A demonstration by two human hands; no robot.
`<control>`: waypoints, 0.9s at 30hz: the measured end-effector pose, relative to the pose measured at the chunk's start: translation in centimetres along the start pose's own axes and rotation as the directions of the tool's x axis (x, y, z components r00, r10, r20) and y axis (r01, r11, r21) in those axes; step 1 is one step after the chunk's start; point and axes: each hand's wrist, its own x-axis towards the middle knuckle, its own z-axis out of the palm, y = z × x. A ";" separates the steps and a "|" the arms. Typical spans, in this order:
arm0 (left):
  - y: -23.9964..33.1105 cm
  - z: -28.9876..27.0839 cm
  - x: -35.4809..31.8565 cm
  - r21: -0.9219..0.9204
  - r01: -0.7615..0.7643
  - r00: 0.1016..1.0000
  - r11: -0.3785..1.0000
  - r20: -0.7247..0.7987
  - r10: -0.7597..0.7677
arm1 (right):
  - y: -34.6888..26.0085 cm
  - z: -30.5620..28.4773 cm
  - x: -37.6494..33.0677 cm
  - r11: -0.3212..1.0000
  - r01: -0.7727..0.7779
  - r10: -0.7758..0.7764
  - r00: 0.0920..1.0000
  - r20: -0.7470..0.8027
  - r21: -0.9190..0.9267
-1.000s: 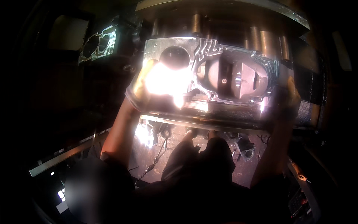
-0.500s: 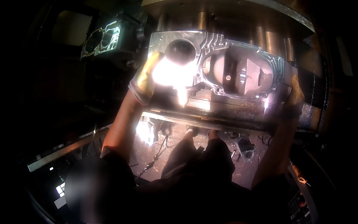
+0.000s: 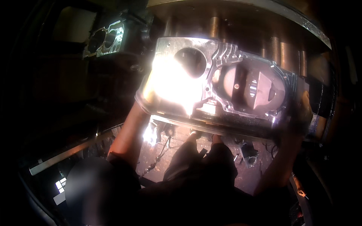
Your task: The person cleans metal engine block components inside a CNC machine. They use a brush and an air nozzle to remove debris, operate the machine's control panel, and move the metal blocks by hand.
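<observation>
Between my two hands is a large silver machined metal casting (image 3: 208,83), like an engine housing, with a round bore on its left and a wide oval opening on its right. My left hand (image 3: 149,90), in a light glove, grips the left end; strong glare washes out its fingers and that corner. At the right end, my right hand (image 3: 304,107) is closed round the edge, mostly in shadow. Whether the casting touches the machine ledge beneath it I cannot tell.
Behind the casting stand several metal posts (image 3: 214,27) under a heavy plate (image 3: 241,17). Another casting (image 3: 105,39) with two bores is at the far left. Below, a metal part (image 3: 249,155) and a chain (image 3: 154,165) lie near my legs.
The casting and both hands have shifted a little to the right and down in the picture. The glare now covers more of its left part. Both hands keep their hold.
</observation>
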 end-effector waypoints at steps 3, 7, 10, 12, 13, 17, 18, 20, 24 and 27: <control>-1.0 1.4 -0.9 -0.080 0.122 0.979 0.989 -0.152 -0.133 | -1.3 -0.1 -0.1 0.963 -0.193 0.197 0.980 -0.003 0.187; -3.4 2.9 -2.5 0.211 0.086 0.953 0.974 -0.302 -0.019 | -0.5 0.2 -0.1 0.682 -0.435 0.508 0.860 0.047 0.588; -3.5 2.7 -4.4 0.538 0.049 0.959 0.842 -0.262 0.111 | 2.2 -0.1 -1.0 0.986 -0.156 0.153 0.987 -0.046 -0.066; -3.9 3.2 -4.4 0.528 0.088 0.949 0.845 -0.302 0.090 | -0.3 -0.2 -0.2 0.967 -0.239 0.243 0.969 0.034 -0.087; -4.0 3.3 -4.4 0.510 0.109 0.945 0.853 -0.319 0.069 | -0.2 -0.2 0.1 0.969 -0.238 0.242 0.969 0.050 -0.072; -4.9 3.9 -4.2 0.446 0.172 0.928 0.879 -0.373 0.008 | 1.2 -0.1 0.5 0.956 -0.264 0.267 0.964 -0.006 0.130; -5.0 4.2 -4.3 0.425 0.186 0.924 0.886 -0.383 -0.010 | 1.0 0.0 0.6 0.969 -0.213 0.215 0.977 0.001 0.127; -5.3 4.5 -4.3 0.391 0.212 0.915 0.896 -0.402 -0.040 | 0.7 0.3 0.8 0.986 -0.105 0.103 0.995 0.015 0.126; -5.2 4.4 -3.8 0.335 0.279 0.891 0.900 -0.441 -0.112 | 2.3 -0.2 0.4 0.981 -0.062 0.059 0.998 0.022 0.186; -5.6 4.3 -4.0 0.299 0.325 0.867 0.897 -0.472 -0.157 | 3.6 -0.9 0.2 0.999 0.026 -0.029 0.996 0.085 0.036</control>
